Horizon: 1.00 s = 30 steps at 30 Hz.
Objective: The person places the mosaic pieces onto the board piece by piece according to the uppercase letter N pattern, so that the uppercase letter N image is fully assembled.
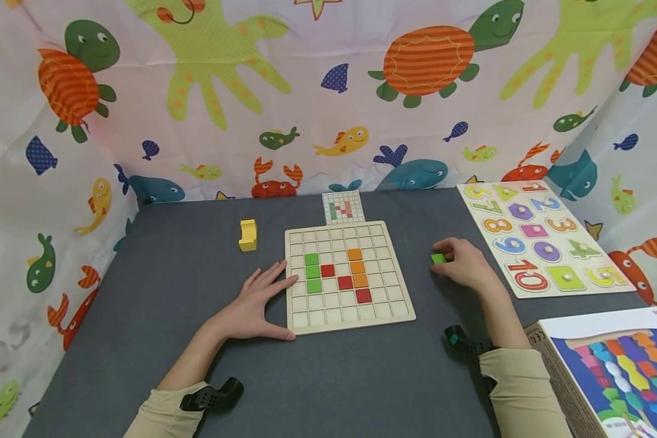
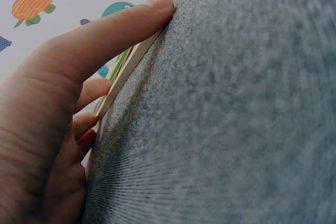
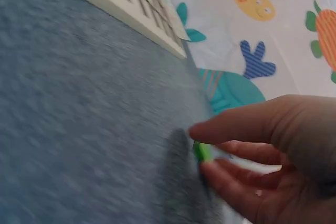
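A square wooden grid board (image 1: 334,317) lies on the dark table, carrying a column of green tiles (image 1: 312,272), a slanting line of red tiles (image 1: 344,283) and a column of orange tiles (image 1: 357,267). My left hand (image 1: 249,310) rests against the board's left side, fingers spread, thumb at the near left corner. To the right of the board, my right hand (image 1: 467,261) pinches a small green tile (image 1: 438,258) between thumb and fingers, low over the table. The right wrist view shows that green tile (image 3: 203,152) at the fingertips, partly covered by them.
A small pattern card (image 1: 343,208) touches the board's far edge. Left of it stands a yellow arched block (image 1: 248,236). On the right lie a number puzzle board (image 1: 504,267) and, nearer, a picture box (image 1: 575,359). A sea-animal cloth (image 1: 317,109) hangs behind.
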Motion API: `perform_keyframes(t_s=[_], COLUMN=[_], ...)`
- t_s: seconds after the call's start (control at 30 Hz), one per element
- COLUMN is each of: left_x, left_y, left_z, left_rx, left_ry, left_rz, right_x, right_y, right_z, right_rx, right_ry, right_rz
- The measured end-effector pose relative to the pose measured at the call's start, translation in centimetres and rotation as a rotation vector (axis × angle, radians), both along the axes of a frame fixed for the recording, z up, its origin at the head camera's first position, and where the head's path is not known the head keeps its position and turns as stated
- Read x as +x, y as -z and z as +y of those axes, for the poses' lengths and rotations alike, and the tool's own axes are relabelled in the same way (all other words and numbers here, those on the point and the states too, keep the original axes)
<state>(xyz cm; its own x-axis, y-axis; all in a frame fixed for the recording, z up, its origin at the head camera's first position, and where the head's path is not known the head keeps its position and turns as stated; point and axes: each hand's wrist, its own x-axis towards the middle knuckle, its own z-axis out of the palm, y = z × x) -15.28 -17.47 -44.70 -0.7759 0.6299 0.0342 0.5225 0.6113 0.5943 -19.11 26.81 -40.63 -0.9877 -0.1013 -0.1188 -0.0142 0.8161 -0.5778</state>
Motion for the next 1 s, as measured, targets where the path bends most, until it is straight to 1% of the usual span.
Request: perform_keyframes(t_s=[0.13, 0.27, 0.43, 0.5, 0.73, 1.0], left_x=[0.0, 0.0, 0.0, 0.0, -0.1, 0.0], left_y=[0.0, 0.1, 0.1, 0.1, 0.1, 0.0], left_z=[0.0, -0.1, -0.1, -0.1, -0.1, -0.1], left_rx=[0.005, 0.004, 0.004, 0.002, -0.002, -0.005], left_ry=[0.004, 0.007, 0.004, 0.005, 0.001, -0.001], left_rz=[-0.001, 0.001, -0.002, 0.000, 0.001, 0.000], right_x=[-0.3, -0.4, -0.8, -1.0, -1.2, -1.4], right_y=[0.4, 0.8, 1.7, 2.0, 1.8, 2.0], right_z=[-0.8, -1.0, -1.2, -1.2, -0.7, -0.8], right_rx=[-0.032, -0.023, -0.018, -0.021, -0.064, -0.079], right_ry=[0.003, 0.021, 0.042, 0.044, -0.003, -0.007], right_rz=[0.040, 0.082, 0.174, 0.192, 0.150, 0.162])
